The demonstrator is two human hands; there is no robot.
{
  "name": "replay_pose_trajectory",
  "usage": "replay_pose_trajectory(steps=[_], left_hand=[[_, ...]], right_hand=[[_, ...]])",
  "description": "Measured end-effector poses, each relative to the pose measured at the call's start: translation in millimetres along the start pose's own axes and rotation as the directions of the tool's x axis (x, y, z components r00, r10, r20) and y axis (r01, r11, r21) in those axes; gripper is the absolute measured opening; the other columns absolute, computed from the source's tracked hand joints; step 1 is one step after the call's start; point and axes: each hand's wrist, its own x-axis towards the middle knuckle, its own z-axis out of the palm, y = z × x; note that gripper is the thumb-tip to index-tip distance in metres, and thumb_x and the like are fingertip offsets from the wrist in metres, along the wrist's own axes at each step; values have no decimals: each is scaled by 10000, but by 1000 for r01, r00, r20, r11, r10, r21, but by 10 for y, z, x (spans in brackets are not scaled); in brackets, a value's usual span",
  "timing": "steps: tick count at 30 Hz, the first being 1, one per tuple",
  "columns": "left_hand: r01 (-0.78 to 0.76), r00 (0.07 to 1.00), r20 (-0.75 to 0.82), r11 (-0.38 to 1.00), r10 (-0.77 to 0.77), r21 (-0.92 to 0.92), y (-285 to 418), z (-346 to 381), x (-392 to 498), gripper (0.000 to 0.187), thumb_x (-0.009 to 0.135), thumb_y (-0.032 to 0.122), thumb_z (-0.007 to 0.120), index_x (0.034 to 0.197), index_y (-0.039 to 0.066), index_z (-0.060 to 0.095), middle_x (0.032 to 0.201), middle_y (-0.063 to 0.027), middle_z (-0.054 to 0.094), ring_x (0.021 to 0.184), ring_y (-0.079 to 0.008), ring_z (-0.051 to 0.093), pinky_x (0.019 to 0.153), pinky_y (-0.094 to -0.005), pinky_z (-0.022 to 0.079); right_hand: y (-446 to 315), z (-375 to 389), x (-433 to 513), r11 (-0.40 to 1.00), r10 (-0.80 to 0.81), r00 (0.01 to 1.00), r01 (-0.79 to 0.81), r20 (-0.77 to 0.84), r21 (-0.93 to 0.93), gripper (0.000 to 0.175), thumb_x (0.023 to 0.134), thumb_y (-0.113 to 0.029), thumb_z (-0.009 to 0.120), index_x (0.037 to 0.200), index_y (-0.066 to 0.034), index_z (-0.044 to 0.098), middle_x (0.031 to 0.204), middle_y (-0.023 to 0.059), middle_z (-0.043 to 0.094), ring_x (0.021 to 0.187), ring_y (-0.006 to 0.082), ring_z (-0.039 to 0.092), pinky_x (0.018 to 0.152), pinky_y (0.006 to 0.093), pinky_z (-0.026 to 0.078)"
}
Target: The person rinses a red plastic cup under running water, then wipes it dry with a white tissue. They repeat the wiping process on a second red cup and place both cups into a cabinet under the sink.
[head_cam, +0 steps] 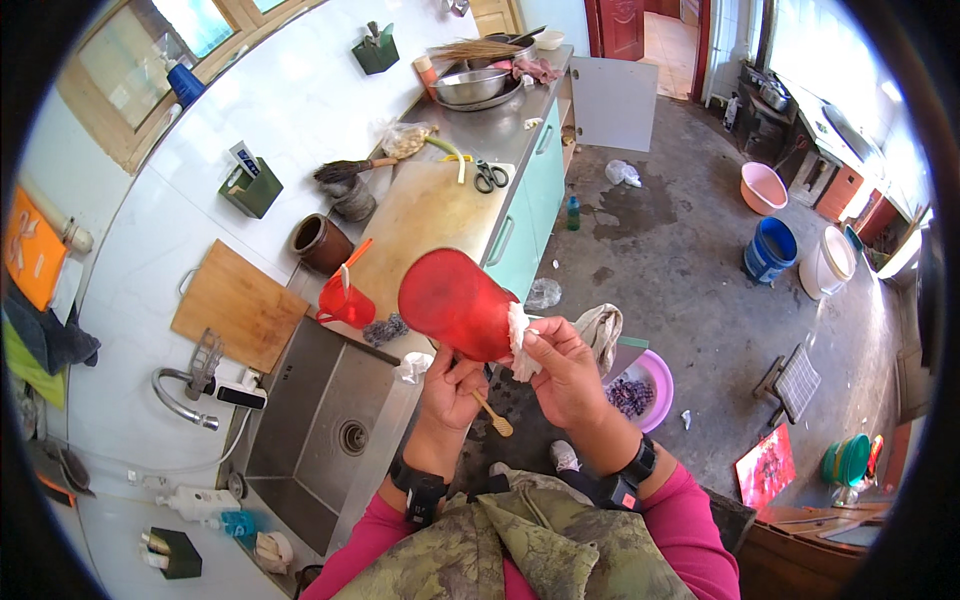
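My left hand [452, 391] grips a red cylindrical container [459, 304] from below, near the sink's front edge. The container is tilted, with its closed round base turned up and to the left. My right hand [564, 367] pinches a crumpled white tissue or cloth [519, 341] against the container's right end. Beside my left fingers shows a small wooden utensil [493, 416] with a ribbed tip; whether that hand holds it, I cannot tell. A red plastic cup [347, 301] with an orange-handled tool stands on the counter, next to a grey scouring pad [385, 330].
The steel sink [322, 442] lies left of my hands, under a tap [176, 397]. Beyond it are a cutting board [427, 217], scissors [491, 177] and a brown jar [321, 244]. A pink basin [660, 390] with dark grapes stands on the floor. Further back, a cabinet door [613, 103] hangs open.
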Motion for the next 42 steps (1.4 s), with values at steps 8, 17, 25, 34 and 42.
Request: replay_pose_trajectory(steps=[8, 17, 25, 34, 42], left_hand=[[-272, 935, 263, 7, 236, 962, -79, 188, -42, 245, 926, 233, 514, 1069, 38, 556, 907, -34, 634, 732, -128, 604, 623, -235, 496], [-137, 876, 319, 446, -362, 884, 514, 304, 83, 653, 777, 464, 664, 1198, -29, 596, 725, 15, 581, 525, -58, 382, 501, -225, 288], [64, 940, 41, 293, -339, 954, 299, 547, -77, 238, 811, 146, 738, 943, -11, 616, 746, -39, 615, 625, -123, 577, 610, -279, 474], [2, 988, 30, 205, -153, 979, 247, 469, -144, 189, 794, 133, 755, 886, 14, 641, 808, 4, 623, 761, -71, 570, 701, -248, 470], [-336, 940, 335, 4, -65, 942, 91, 425, -126, 158, 795, 60, 742, 896, 19, 628, 851, -19, 614, 787, -88, 547, 707, -239, 446]], right_hand=[[-362, -145, 45, 921, 36, 917, 124, 396, -371, 157, 892, 14, 608, 1033, -24, 550, 969, 54, 653, 874, 104, 609, 773, 238, 483], [-625, -257, 91, 862, 175, 847, 115, 503, -494, 152, 887, -7, 631, 1021, -19, 560, 985, 56, 653, 915, 113, 615, 797, 249, 488], [-413, -394, 58, 869, 121, 943, 50, 309, -492, 179, 866, -38, 671, 1018, -23, 576, 981, 44, 656, 906, 101, 615, 794, 236, 490], [-183, -293, -84, 666, -130, 989, 142, 74, -732, 136, 829, -71, 719, 930, -39, 635, 908, 44, 657, 842, 107, 602, 716, 269, 495], [-255, -162, -6, 241, -465, 789, 549, 402, -800, 127, 746, -2, 744, 841, -23, 662, 813, 77, 650, 753, 201, 621, 668, 296, 502]])
